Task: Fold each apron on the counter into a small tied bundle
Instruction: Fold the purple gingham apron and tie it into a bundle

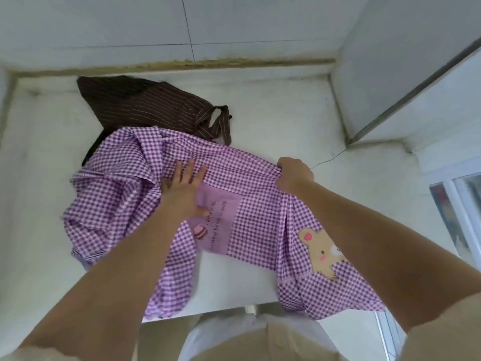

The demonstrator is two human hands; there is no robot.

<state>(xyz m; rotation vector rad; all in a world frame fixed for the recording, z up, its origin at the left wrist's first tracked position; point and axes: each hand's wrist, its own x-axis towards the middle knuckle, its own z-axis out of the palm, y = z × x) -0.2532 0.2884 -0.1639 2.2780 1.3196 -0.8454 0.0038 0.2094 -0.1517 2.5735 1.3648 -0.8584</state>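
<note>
The left hand (pixel 183 188) presses flat, fingers straight, on the purple checked apron (pixel 125 194); the right hand (pixel 292 175) grips its bunched edge on the table (pixel 273 121).

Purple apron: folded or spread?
Spread, unfolded: purple apron lies rumpled across the counter, left hand flat on it, right hand gripping its edge.
</note>
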